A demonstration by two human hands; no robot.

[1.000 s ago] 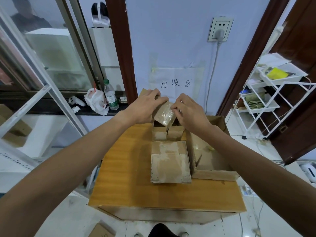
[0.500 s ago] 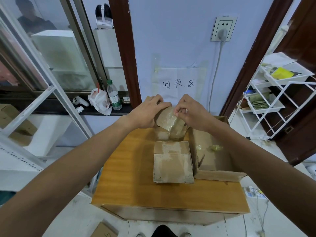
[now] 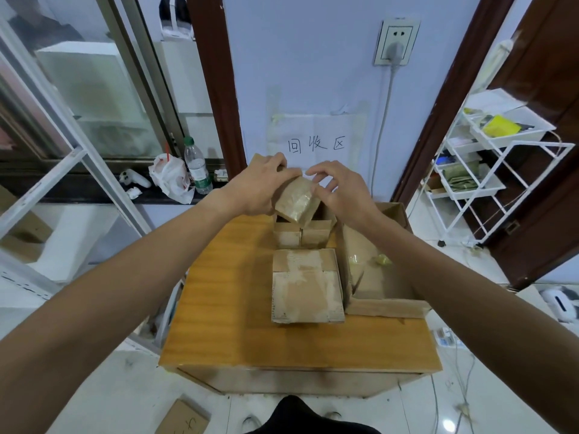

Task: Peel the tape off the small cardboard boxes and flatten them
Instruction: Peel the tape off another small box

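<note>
Brown cardboard under glossy clear tape: the small tape-wrapped cardboard box is held tilted in the air over the far side of the orange-brown wooden tabletop. It's directly above two small brown cardboard boxes that stand side by side, touching.

Left hand: grips the held box from its left side, fingers curled over the top far edge.

Right hand: fingers arched, thumb and fingertips pinching at the box's upper right edge. Can't tell if it has tape or just cardboard.

Nearer on the table, a larger flat brown cardboard box with pale tape marks lies seam up, just in front of the two small ones. An open large brown cardboard carton butts against its right side. Crumpled clear tape scraps lie inside the carton, which is partly hidden by the right forearm.

Background:
- White paper sign with handwritten characters, taped to the pale blue wall behind the hands.
- White wall socket with a grey plug, above and to the right of the sign.
- Clear plastic bottle with a green cap and a crumpled white plastic bag, next to each other on the dark ledge at left.
- White wire shelf rack on the right, well clear of the table.
</note>
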